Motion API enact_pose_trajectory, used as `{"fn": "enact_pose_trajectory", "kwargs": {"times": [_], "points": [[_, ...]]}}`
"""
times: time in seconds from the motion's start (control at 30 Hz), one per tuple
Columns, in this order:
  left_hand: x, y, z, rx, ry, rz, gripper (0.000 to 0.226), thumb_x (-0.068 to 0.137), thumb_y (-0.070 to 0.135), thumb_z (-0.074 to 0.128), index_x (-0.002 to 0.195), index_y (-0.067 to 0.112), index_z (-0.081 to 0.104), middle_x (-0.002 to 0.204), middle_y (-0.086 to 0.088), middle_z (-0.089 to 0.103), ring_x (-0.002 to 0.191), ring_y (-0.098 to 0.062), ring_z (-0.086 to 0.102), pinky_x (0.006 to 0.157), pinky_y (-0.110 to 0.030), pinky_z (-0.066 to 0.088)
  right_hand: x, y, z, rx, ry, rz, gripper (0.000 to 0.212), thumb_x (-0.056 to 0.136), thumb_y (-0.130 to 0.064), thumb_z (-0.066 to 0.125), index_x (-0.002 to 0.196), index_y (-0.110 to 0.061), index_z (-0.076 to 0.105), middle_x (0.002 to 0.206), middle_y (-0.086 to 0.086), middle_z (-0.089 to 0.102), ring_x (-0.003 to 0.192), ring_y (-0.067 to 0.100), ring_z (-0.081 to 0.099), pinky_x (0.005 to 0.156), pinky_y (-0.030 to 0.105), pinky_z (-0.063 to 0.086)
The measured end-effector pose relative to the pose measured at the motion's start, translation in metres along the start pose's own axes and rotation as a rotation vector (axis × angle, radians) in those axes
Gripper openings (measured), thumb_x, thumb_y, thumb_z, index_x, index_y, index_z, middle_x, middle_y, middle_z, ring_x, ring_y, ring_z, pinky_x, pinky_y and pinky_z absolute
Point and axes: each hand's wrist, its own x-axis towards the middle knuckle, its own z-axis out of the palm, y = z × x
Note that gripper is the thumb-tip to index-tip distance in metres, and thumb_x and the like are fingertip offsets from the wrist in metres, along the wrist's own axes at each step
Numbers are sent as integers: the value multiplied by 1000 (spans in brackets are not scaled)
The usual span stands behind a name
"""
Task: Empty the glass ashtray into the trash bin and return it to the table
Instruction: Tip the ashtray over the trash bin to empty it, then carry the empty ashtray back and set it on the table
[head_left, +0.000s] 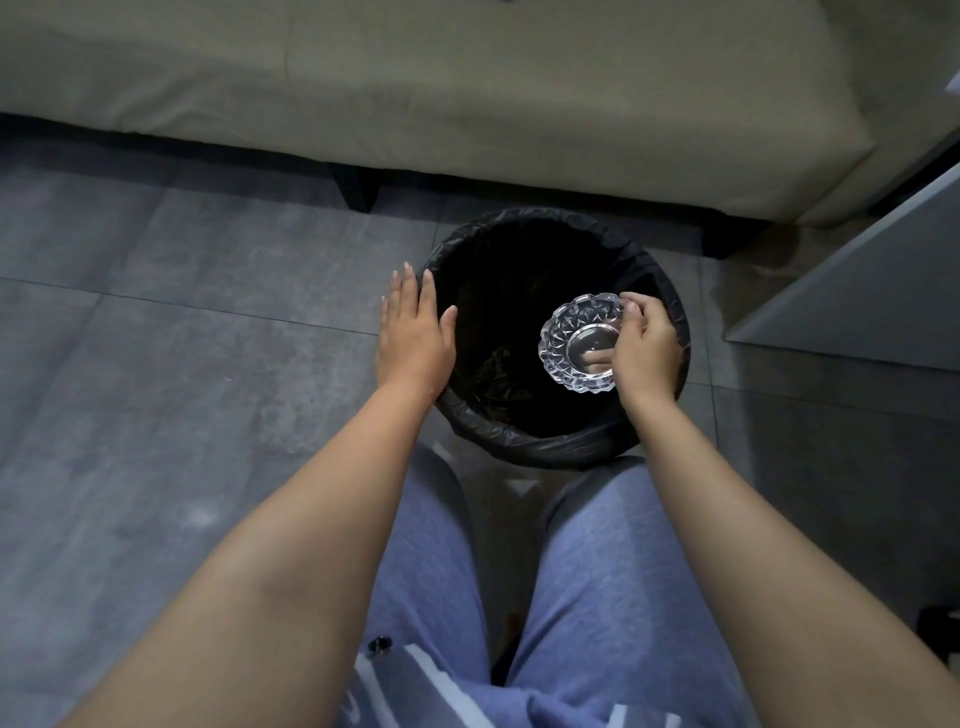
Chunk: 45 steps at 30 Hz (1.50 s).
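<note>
the glass ashtray (579, 340) is held by the right hand (645, 348), which is closed on its right rim: the thumb is laid over the top edge and fingers (597, 357) can be seen through the clear glass, so part of the grip is on the far face. the piece is tilted steeply, nearly on edge, above the right side of the mouth of the trash bin (524, 441). whether ash remains in it cannot be told; the glass looks clear.

the left hand (415, 332) is spread wide and flat, holding nothing, at the left rim of the bin, touching it or just above it; contact cannot be confirmed.

the main risk is judged to be a slip. smooth faceted glass is gripped on one side only, and if it were shaken to loosen residue it could be pulled out of the fingers and dropped into the bin, or knocked against the rim and chipped.

a second risk lies with the black liner (550, 221), which is folded loosely over the rim; it could be dragged inward if the left hand pressed on it.

ash could be scattered onto the tiled floor (182, 312) or the grey trousers (613, 571) if the ashtray were righted outside the rim.

the bench is not clearly seen, so the return would need a turn away from the sofa (467, 78) behind the bin.
</note>
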Motion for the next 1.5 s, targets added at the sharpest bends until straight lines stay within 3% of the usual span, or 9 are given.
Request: {"fn": "enact_pose_trajectory", "kwargs": {"times": [0.2, 0.27, 0.4, 0.6, 0.67, 0.73, 0.87, 1.27, 1.5], "points": [[-4, 27, -3, -11, 91, 94, 59, 105, 39, 32, 154, 7, 25, 166, -12, 12, 155, -24, 0, 124, -39, -4, -6, -10, 4, 222, -31, 122, 25, 106, -26, 38, 118, -21, 59, 89, 1, 70, 55, 29, 73, 63, 46, 63], [-6, 47, -2, -216, 84, 108, 57, 105, 36, 33, 154, 7, 28, 165, -11, 16, 155, -21, 5, 125, -36, -1, -8, -14, 5, 286, -51, 142, 27, 106, -25, 38, 121, -18, 58, 108, 9, 68, 53, 26, 73, 53, 35, 60], [-11, 83, -6, -834, -123, -83, 52, 106, 37, 31, 151, 11, 36, 161, -6, 31, 151, -16, 22, 125, -34, 14, -18, -28, 7, 373, -68, 126, 30, 108, -21, 37, 125, -10, 58, 113, 12, 65, 49, 10, 71, 45, 24, 56], [-14, 100, -3, -1316, -179, -342, 55, 103, 50, 29, 125, 15, 65, 116, -10, 73, 110, -25, 69, 103, -46, 51, -28, -36, 10, 471, -117, 131, 35, 109, -16, 33, 132, -2, 54, 118, 9, 61, 47, -8, 65, 44, 11, 50], [-10, 102, 1, -1350, -134, -388, 54, 104, 48, 29, 118, 13, 68, 110, -11, 75, 105, -27, 71, 101, -48, 52, -29, -37, 13, 493, -124, 151, 36, 109, -19, 32, 135, -5, 52, 118, 6, 61, 56, -7, 68, 48, 11, 51], [-9, 106, 0, -1343, -115, -412, 54, 104, 47, 29, 118, 13, 68, 109, -10, 75, 105, -26, 71, 100, -46, 53, -27, -39, 14, 516, -126, 166, 38, 108, -24, 34, 137, -10, 53, 126, 5, 62, 85, 6, 73, 68, 21, 59], [-13, 125, -22, -1304, -105, -449, 53, 105, 44, 29, 121, 10, 67, 110, -10, 75, 105, -24, 71, 98, -41, 55, -25, -52, 3, 534, -85, 193, 37, 108, -22, 34, 133, -10, 59, 123, -3, 62, 122, 17, 59, 92, 29, 52], [-44, 238, -224, -1234, -169, -515, 47, 103, 45, 33, 107, 20, 73, 105, -7, 77, 103, -25, 72, 100, -48, 53, -77, -236, -116, 623, -31, 273, 33, 106, -16, 38, 125, -7, 63, 106, -14, 65, 96, -1, 62, 84, 21, 52], [-78, 327, -346, -1206, -241, -452, 45, 102, 46, 35, 104, 23, 73, 108, -10, 76, 105, -28, 71, 100, -51, 52, -119, -351, -218, 668, 62, 277, 32, 105, -15, 41, 125, -6, 63, 119, 4, 66, 112, 19, 64, 76, 14, 55]]}}
